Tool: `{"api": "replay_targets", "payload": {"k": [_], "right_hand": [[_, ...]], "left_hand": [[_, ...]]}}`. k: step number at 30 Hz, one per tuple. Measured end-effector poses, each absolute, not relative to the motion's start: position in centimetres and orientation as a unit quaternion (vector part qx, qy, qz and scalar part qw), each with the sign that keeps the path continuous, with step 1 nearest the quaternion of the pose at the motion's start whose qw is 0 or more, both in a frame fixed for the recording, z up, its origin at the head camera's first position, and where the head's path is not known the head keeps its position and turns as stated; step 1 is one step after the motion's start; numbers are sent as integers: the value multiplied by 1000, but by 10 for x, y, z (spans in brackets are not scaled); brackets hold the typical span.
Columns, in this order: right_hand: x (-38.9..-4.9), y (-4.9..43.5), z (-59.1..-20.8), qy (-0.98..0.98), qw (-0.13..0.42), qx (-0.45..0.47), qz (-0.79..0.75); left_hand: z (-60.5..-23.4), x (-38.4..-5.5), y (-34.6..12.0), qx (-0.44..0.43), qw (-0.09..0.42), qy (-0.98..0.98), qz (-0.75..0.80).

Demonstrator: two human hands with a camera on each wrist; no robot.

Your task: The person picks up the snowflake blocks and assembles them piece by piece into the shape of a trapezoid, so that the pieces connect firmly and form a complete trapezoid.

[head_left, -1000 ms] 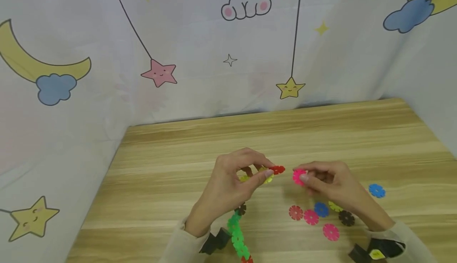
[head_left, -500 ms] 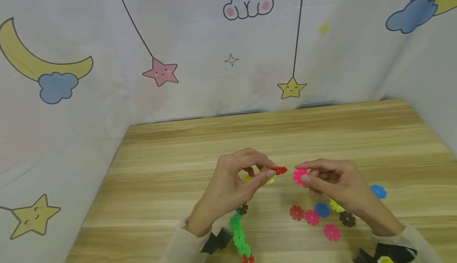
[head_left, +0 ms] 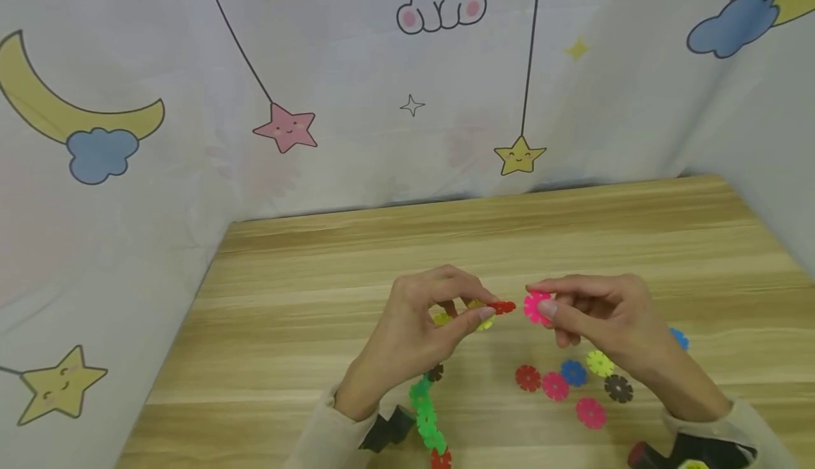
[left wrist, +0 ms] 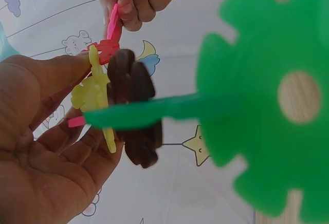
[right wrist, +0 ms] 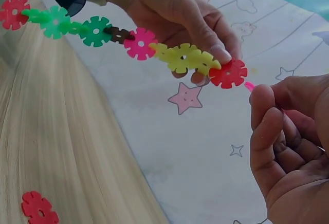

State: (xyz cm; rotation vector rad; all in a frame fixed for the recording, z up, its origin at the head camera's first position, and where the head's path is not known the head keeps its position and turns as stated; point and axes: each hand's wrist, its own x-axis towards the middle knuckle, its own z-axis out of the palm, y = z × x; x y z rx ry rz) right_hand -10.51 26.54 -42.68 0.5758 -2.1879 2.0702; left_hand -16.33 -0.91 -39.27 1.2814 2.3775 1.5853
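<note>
My left hand (head_left: 429,320) pinches the red end disc (right wrist: 229,73) of a chain of notched flower-shaped discs. Yellow discs (right wrist: 184,57), a pink one (right wrist: 140,43), a dark brown one (right wrist: 120,35) and green discs (head_left: 425,409) follow along the chain, which ends in another red disc (right wrist: 14,12). Between thumb and index finger, my right hand (head_left: 614,324) holds a loose pink disc (head_left: 537,308). It faces the red end disc across a small gap. The right wrist view shows only this pink disc's edge (right wrist: 250,86); fingers cover the rest.
Loose discs lie on the wooden table (head_left: 318,257) below my right hand: red (head_left: 528,378), pink (head_left: 556,386), another pink (head_left: 591,413), dark blue (head_left: 574,373), yellow (head_left: 600,363), and black (head_left: 618,388). A light blue disc (head_left: 680,339) is partly behind the right wrist. A printed curtain (head_left: 356,115) hangs behind.
My right hand has risen slightly with the pink disc, and more of the yellow disc on the table shows. The left hand has shifted a little to the right with the chain.
</note>
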Motion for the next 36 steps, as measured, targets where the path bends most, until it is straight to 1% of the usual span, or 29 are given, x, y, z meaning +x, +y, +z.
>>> {"api": "replay_targets", "payload": {"k": [4,11,25,31,34,36], "right_hand": [[-103,264,-421,-726,21,167,667],[-106,261,-425,-693,23,216,687],[-108,259,-422,-687,6,240,685],[-108,260,-421,-684,-8,240,689],[-106,261,-419,-692,-23,224,686],[-106,262,-419,-696,-28,223,682]], "left_hand": [[-393,-163,-9,404,7,763,505],[-392,-161,-9,411,5,759,505],[-394,-157,-7,435,-9,746,504],[-395,-155,-3,459,-41,737,495],[-395,-154,-2,472,-57,730,491],[-396,-154,-1,474,-60,728,492]]}}
